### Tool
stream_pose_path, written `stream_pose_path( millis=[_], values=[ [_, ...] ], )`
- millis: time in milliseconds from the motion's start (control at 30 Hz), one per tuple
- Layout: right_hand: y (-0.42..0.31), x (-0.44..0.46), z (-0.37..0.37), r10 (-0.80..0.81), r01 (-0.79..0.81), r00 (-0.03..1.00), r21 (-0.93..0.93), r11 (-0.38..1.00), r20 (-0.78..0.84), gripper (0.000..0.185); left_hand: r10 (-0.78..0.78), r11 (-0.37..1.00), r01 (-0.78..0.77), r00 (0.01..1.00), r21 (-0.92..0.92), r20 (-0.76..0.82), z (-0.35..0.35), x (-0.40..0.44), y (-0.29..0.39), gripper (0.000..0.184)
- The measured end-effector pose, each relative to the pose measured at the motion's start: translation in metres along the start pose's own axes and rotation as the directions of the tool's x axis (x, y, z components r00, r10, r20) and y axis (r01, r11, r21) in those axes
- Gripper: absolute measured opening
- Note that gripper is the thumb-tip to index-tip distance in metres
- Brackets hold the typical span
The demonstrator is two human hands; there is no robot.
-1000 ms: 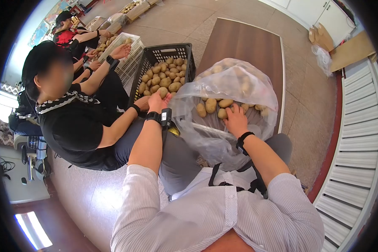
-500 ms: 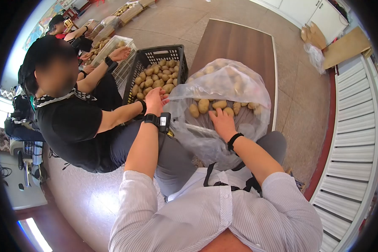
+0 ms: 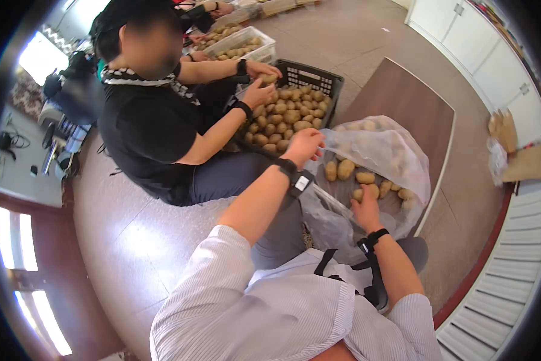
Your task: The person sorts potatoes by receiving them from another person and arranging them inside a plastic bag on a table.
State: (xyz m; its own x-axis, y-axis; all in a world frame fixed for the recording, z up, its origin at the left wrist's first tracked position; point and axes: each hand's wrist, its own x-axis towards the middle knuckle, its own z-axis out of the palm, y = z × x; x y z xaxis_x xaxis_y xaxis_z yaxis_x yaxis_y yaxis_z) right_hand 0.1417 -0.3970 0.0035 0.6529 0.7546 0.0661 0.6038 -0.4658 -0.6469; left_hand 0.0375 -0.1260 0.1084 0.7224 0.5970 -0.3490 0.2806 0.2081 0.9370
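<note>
My left hand (image 3: pixel 305 147) is closed on the edge of the clear plastic bag (image 3: pixel 382 143), beside the near right corner of the black crate (image 3: pixel 336 90). Inside the bag's opening, my right hand (image 3: pixel 365 206) has its fingers closed round a potato (image 3: pixel 373 191). More potatoes (image 3: pixel 345 169) lie around it in the bag, some seen through the plastic. Many potatoes (image 3: pixel 291 116) fill the black crate. Both my wrists wear black bands.
At the left, a co-worker in black (image 3: pixel 150 120) holds a potato (image 3: pixel 268 79) over the black crate. Behind it stands a white crate (image 3: pixel 264 45) of potatoes. A brown board (image 3: pixel 403 90) lies beyond the bag, and a radiator (image 3: pixel 499 283) runs along the right.
The view has swung left, shifting the scene rightward. A potato at my left hand a second ago is gone from it. The co-worker's hands have come together round a potato.
</note>
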Motion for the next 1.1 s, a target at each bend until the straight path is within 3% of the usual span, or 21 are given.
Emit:
stream_pose_path(
  millis=[133,200,300,400,533,600,633,733,867,933,1000,1067,1100],
  values=[
    [-0.006,0.02,0.003,0.1,-0.097,0.995,0.114,0.989,-0.024,0.049,-0.016,0.998,0.012,0.998,0.065,0.064,0.01,0.002,0.002,0.028],
    [-0.016,0.034,0.006,0.239,-0.277,0.961,0.463,0.842,0.139,0.049,-0.114,0.986,0.096,0.986,0.137,0.124,0.016,0.007,0.002,0.03],
    [-0.039,0.046,0.002,0.206,-0.293,0.956,0.62,0.728,0.21,0.044,-0.146,0.983,0.117,0.966,0.14,0.214,0.019,0.006,0.0,0.033],
    [-0.072,0.053,-0.009,0.201,-0.323,0.945,0.653,0.685,0.256,0.041,-0.192,0.977,0.162,0.952,0.139,0.239,0.022,0.004,0.0,0.04],
    [-0.078,0.065,-0.001,0.074,-0.161,0.984,0.62,0.768,0.163,0.044,-0.27,0.963,0.247,0.899,0.11,0.344,0.022,0.003,0.004,0.044],
    [-0.084,0.067,-0.002,0.0,-0.042,0.997,0.521,0.853,0.081,0.048,-0.285,0.948,0.318,0.811,0.023,0.512,0.022,0.006,0.002,0.04],
    [-0.086,0.069,-0.003,0.015,-0.054,0.997,0.516,0.855,0.078,0.048,-0.29,0.945,0.325,0.801,0.027,0.524,0.022,0.008,0.001,0.04],
    [-0.09,0.068,-0.005,-0.015,0.026,0.999,0.454,0.891,-0.029,0.048,-0.205,0.959,0.282,0.76,-0.028,0.617,0.025,0.009,0.001,0.035],
    [-0.092,0.065,-0.006,-0.002,0.046,0.995,0.448,0.893,-0.098,0.042,-0.197,0.961,0.273,0.78,-0.039,0.593,0.023,0.01,0.003,0.031],
    [-0.088,0.062,-0.007,-0.018,0.042,0.998,0.459,0.887,-0.057,0.038,-0.212,0.961,0.277,0.788,-0.024,0.578,0.02,0.012,0.003,0.03],
    [-0.079,0.054,-0.008,-0.006,0.024,0.999,0.45,0.893,-0.042,0.031,-0.198,0.967,0.251,0.853,-0.047,0.483,0.015,0.013,0.005,0.029],
    [-0.06,0.049,-0.001,-0.074,0.072,0.997,0.225,0.972,0.0,0.032,-0.175,0.964,0.247,0.866,-0.098,0.468,0.009,0.017,0.004,0.028],
    [-0.052,0.045,0.0,-0.068,0.067,0.998,0.225,0.972,-0.002,0.032,-0.137,0.951,0.24,0.893,-0.195,0.428,0.005,0.02,0.004,0.028]
  ],
)
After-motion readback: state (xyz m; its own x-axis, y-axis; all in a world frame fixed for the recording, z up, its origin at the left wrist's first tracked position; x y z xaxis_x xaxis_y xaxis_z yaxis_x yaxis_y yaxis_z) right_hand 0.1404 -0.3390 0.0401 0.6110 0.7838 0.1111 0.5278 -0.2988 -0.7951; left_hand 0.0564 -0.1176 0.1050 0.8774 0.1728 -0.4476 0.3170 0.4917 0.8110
